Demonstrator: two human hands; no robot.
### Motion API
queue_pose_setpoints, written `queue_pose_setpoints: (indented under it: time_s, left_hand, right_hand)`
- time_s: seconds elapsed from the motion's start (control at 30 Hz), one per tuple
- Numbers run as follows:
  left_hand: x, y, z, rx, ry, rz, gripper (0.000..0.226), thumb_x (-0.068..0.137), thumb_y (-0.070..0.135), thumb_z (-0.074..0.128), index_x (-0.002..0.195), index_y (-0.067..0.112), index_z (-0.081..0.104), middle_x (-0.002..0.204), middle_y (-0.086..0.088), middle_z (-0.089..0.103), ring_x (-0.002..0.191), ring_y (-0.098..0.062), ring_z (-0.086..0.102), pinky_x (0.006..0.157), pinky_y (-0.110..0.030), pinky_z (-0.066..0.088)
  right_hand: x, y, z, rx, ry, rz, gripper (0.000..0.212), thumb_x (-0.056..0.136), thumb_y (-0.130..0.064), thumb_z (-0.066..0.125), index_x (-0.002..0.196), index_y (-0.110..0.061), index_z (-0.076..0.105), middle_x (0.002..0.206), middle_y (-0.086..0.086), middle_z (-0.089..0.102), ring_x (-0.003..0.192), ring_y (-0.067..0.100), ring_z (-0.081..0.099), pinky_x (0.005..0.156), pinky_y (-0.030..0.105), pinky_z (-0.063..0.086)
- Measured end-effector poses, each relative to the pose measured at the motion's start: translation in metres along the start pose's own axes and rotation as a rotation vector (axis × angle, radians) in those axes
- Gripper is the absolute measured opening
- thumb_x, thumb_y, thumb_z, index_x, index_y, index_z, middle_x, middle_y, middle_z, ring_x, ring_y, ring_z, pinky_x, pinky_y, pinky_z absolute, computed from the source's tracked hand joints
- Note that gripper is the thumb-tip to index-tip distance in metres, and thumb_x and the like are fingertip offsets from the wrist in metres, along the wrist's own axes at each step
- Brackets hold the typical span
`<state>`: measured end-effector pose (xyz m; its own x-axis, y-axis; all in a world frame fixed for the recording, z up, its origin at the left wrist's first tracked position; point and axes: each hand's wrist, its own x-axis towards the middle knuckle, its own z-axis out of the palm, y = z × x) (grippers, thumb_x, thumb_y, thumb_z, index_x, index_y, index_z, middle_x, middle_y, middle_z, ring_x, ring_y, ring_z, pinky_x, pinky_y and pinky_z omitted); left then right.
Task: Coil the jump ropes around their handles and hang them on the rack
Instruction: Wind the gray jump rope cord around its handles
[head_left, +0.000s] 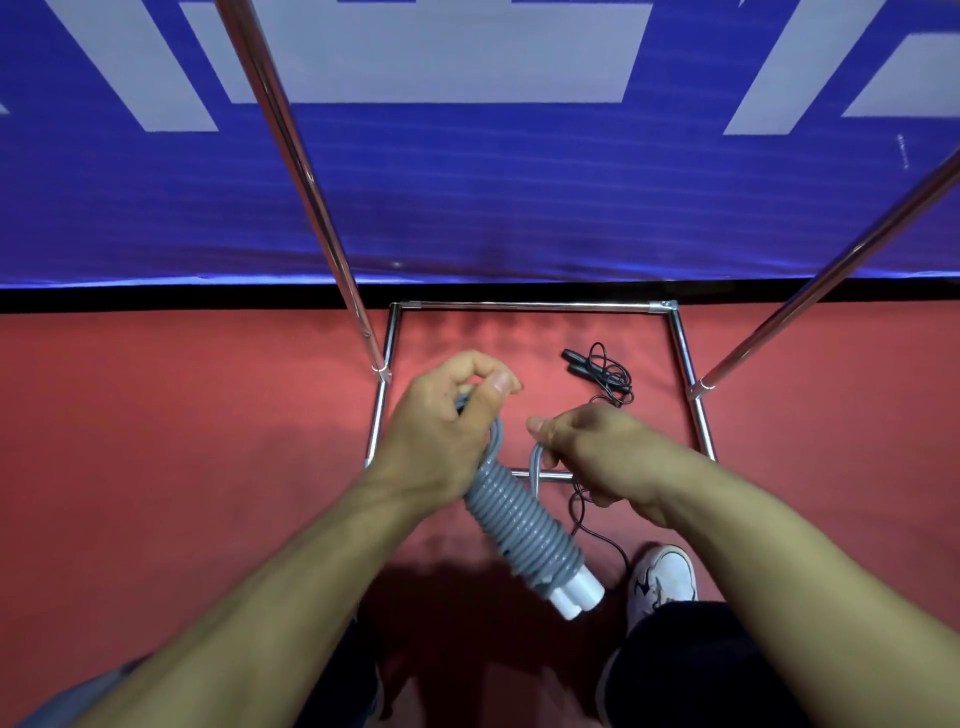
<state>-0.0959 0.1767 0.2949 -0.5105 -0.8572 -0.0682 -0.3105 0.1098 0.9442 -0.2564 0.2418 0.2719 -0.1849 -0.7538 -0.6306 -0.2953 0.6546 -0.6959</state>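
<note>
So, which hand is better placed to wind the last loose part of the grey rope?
The right hand: it already pinches the loose loop, while the left hand grips the coiled grey rope.

two jump ropes show: one grey rope wound on two white handles, one black rope loose. two hands, one metal rack, one white shoe.
</note>
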Motion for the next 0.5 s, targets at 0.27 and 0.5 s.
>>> queue_pose_setpoints:
  time_s: [0.27, 0.5]
  left_hand:
    - [0.01, -0.038, 0.009, 0.462, 0.417, -0.073, 0.013, 0.099, 0.027, 0.049, 0.09, 0.027, 0.057, 0.075, -0.004, 0.069, 0.077, -0.036, 0.062, 0.068, -0.037, 0.044]
    - [0.019, -0.021, 0.002, 0.169, 0.622, -0.095, 0.016, 0.1, 0.019, 0.054, 0.086, 0.025, 0.058, 0.062, 0.012, 0.058, 0.06, -0.011, 0.057, 0.067, -0.027, 0.041]
  right_hand:
    - [-0.032, -0.035, 0.023, 0.203, 0.058, -0.102, 0.033, 0.104, -0.013, 0.04, 0.083, -0.007, 0.064, 0.044, -0.012, 0.048, 0.038, 0.0, 0.039, 0.042, 0.018, 0.03]
    - [-0.051, -0.04, 0.069, 1.189, -0.428, -0.036, 0.017, 0.103, -0.025, 0.043, 0.095, -0.014, 0.054, 0.063, -0.004, 0.048, 0.051, 0.009, 0.043, 0.047, 0.019, 0.036]
